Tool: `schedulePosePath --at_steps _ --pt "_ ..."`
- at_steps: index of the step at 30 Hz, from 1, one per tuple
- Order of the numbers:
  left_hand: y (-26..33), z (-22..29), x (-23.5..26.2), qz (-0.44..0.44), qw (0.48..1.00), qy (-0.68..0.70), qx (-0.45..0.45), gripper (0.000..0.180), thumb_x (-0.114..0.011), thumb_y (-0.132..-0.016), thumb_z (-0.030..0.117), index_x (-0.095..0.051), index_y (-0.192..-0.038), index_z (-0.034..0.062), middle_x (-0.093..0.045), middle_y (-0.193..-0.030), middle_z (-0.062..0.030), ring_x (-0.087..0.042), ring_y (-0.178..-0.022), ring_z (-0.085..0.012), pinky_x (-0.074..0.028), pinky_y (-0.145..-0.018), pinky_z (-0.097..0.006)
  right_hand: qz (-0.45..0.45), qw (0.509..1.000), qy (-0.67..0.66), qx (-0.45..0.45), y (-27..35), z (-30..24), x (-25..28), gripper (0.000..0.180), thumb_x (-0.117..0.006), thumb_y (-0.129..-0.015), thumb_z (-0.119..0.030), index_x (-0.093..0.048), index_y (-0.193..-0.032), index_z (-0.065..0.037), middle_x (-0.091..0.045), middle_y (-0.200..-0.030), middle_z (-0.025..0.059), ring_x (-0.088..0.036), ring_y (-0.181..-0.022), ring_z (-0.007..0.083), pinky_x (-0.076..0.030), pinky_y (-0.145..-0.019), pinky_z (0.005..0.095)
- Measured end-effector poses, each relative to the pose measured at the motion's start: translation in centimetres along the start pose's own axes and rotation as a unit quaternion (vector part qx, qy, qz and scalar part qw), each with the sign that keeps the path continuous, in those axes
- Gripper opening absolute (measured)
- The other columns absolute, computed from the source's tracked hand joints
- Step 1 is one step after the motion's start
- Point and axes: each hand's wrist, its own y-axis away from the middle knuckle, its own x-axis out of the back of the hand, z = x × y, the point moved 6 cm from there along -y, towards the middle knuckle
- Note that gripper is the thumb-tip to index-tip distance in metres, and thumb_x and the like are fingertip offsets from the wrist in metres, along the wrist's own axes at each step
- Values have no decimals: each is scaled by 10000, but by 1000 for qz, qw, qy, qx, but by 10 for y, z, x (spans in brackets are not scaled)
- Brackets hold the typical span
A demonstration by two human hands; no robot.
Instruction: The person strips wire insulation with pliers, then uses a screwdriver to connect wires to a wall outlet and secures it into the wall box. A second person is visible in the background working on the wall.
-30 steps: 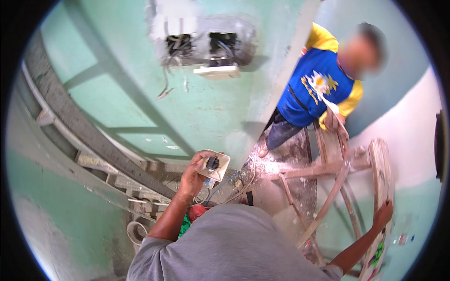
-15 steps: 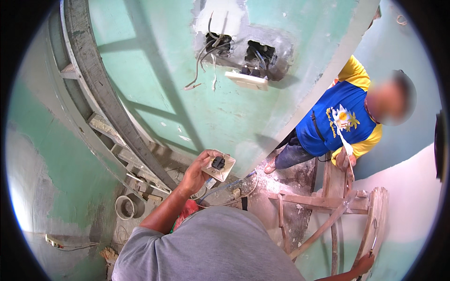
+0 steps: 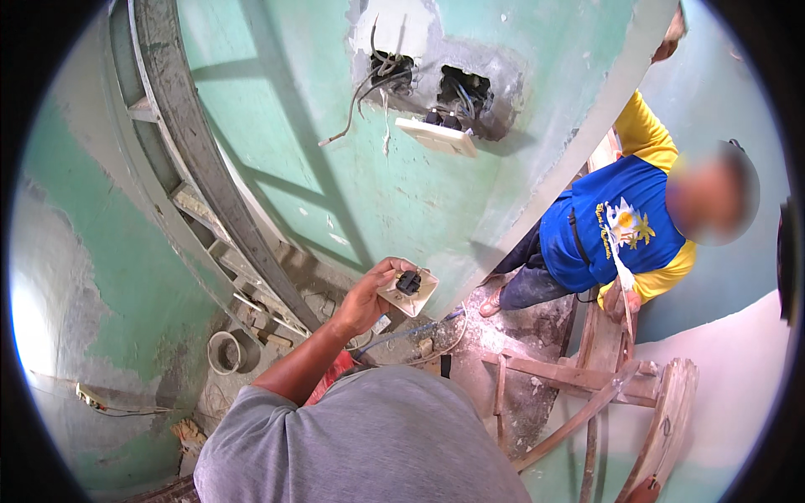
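Note:
My left hand (image 3: 366,300) is closed on the edge of a cream wall plate (image 3: 423,295), held in front of the green wall. The plate's back faces up, with a black switch or socket module (image 3: 408,282) in its middle. At the lower right rim, part of my right hand (image 3: 646,491) shows against a wooden frame (image 3: 668,419); its fingers are mostly cut off. Above, a second cream plate (image 3: 436,137) with black modules hangs from wires at the right wall box (image 3: 466,90). Loose grey wires (image 3: 356,105) stick out of the left wall box (image 3: 402,77).
A metal ladder (image 3: 180,126) leans at the left. A bucket (image 3: 225,352) stands on the littered floor beside it. At the right, past the wall's edge, a person in a blue and yellow shirt (image 3: 616,235) holds a pale, narrow tool (image 3: 625,272) near the wooden frame.
My left hand has shifted slightly right with the wall plate. My right hand has dropped toward the lower rim, its forearm now out of view. The other person's raised arm shows more.

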Motion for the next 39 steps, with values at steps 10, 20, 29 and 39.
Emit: schedulePosePath --at_steps 10,20,29,39 --pt "17 -22 3 5 1000 -17 22 426 -505 -1076 412 -535 -1353 91 -531 -1505 -188 -571 -1362 -270 -534 -1073 -396 283 956 79 7 15 -18 49 574 -637 -937 -605 -770 -1172 -98 -717 -1133 202 -680 -1074 393 -537 -936 564" --pt "41 5 31 19 1000 -10 -5 397 -525 -1068 382 -542 -1344 96 -591 -1386 -96 -618 -1273 -221 -561 -1010 -385 322 879 -313 162 117 -142 104 331 -648 -1071 -267 -722 -1290 -30 -748 -1222 146 -729 -1088 290 -574 -966 407" --pt "95 32 68 56 998 2 -8 440 -546 -1044 390 -551 -1340 66 -615 -1355 -97 -649 -1255 -240 -580 -1009 -405 111 340 -701 617 335 -327 275 198 -645 -1025 -135 -689 -1192 -36 -706 -936 75 -642 -722 166 -536 -656 334" --pt "148 48 118 99 992 35 -77 396 -537 -1048 359 -569 -1312 66 -637 -1326 -116 -664 -1242 -255 -583 -1015 -409 -80 -29 -621 779 433 -336 404 338 -508 -1112 -448 -630 -1410 -346 -655 -929 39 -636 -721 204 -524 -617 359"
